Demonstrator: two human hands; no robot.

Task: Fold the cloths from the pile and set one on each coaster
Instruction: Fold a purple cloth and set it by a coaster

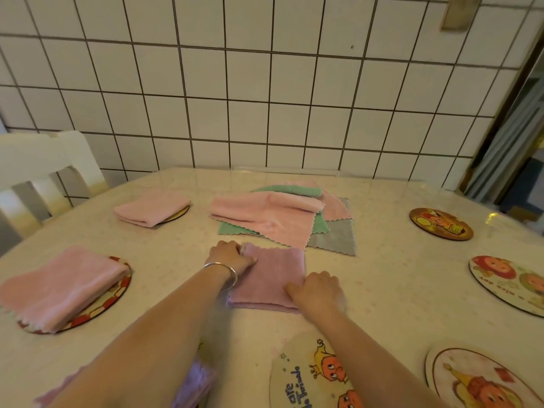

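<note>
On the worktop (382, 278) below a tiled wall, a folded mauve cloth (269, 278), judged soft, light and limp, is pinched at its far-left corner by the left hand (231, 256) and pressed flat by the right hand (319, 291); it is best gripped at the edges.

Fluffy matt mauve cloth (266, 278), glossy tabletop (382, 278), shiny metal bangle (226, 270), glazed wall tiles (247, 81)

The near coaster (309, 375), partly under the right forearm, bears the words "are" and what looks like "Twinkle". The coaster at the right edge (506, 287) carries "a nice day", upside down.
</note>
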